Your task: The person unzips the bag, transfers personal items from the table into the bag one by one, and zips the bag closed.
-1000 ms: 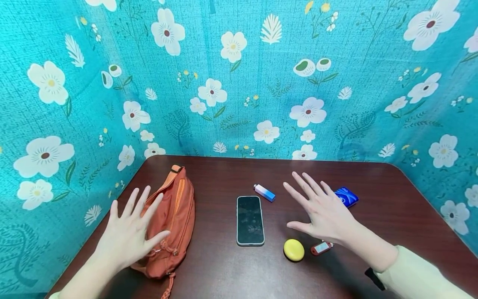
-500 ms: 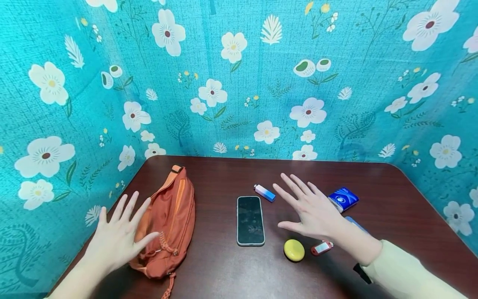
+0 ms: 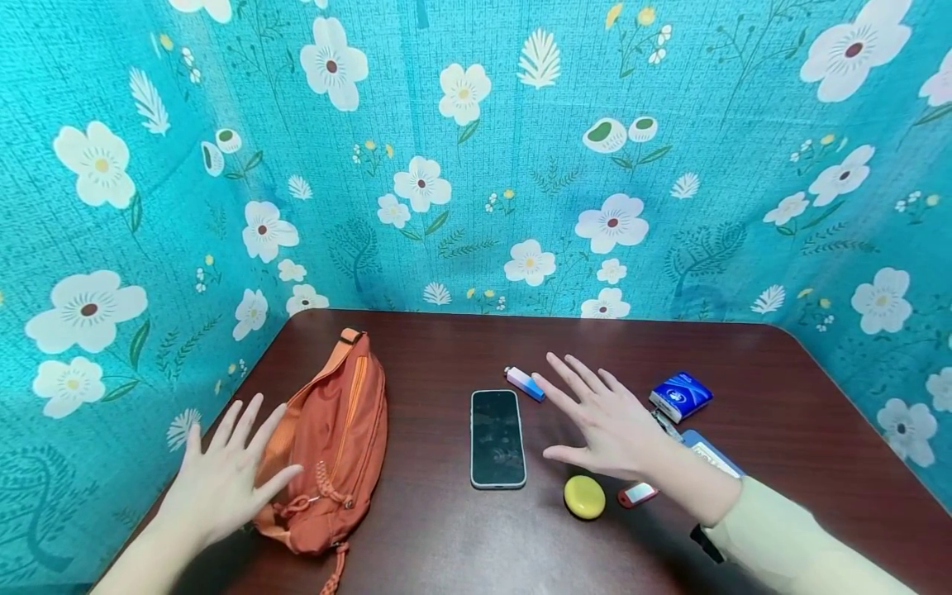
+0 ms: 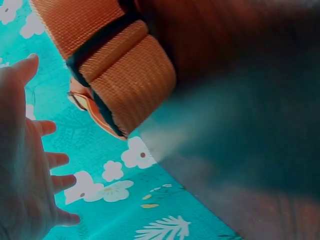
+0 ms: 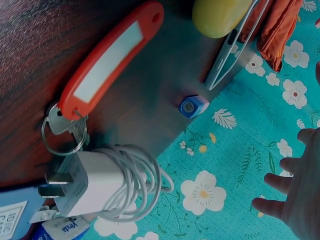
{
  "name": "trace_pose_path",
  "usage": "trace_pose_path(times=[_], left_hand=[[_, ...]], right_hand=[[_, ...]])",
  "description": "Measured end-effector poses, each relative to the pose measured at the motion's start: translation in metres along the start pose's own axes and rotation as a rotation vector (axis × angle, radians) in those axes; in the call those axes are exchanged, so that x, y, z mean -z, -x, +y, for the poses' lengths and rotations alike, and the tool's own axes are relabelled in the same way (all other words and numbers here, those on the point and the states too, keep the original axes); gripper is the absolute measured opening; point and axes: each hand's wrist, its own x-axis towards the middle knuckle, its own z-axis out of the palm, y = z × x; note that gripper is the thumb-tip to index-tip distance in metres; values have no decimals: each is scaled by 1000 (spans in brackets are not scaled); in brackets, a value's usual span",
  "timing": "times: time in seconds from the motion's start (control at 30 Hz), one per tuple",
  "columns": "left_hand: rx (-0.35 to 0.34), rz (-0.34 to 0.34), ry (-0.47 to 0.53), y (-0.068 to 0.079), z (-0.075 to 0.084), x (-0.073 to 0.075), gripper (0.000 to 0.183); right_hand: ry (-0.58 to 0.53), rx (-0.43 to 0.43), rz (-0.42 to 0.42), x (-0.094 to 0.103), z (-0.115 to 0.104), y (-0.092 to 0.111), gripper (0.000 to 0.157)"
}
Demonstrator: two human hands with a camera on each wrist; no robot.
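My left hand (image 3: 226,475) hovers with fingers spread at the left side of a rust-orange bag (image 3: 345,446), holding nothing. In the left wrist view the bag's webbing strap (image 4: 132,75) with its black buckle looms beside that hand. My right hand (image 3: 610,426), fingers also spread and holding nothing, is over the table right of a phone (image 3: 498,438). Nearby are a small pink-to-blue stick (image 3: 525,383) and a round yellow case (image 3: 584,497). Below the right wrist lies a red key tag (image 5: 112,60) with keys. A white charger (image 5: 95,180) with coiled cable is mostly hidden in the head view.
A blue tissue pack (image 3: 681,397) and a blue card holder (image 3: 710,453) lie right of the right hand, the holder partly covered by the forearm. The dark wooden table (image 3: 446,347) meets a turquoise flowered curtain (image 3: 461,207) behind and at both sides.
Both hands have drifted left and slightly toward the near edge, fingers still spread. The tissue pack and card holder have come into fuller view. The objects on the table have not moved.
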Motion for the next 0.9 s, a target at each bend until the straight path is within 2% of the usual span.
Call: trace_pose_path(times=[0.4, 0.73, 0.9], left_hand=[[88, -142, 132, 6, -2, -9, 84], [52, -127, 226, 8, 12, -11, 69], [65, -151, 254, 9, 13, -16, 68]], right_hand=[[-33, 40, 10, -11, -11, -7, 96], [-38, 54, -43, -20, -18, -7, 91], [-45, 69, -44, -22, -20, -6, 90]])
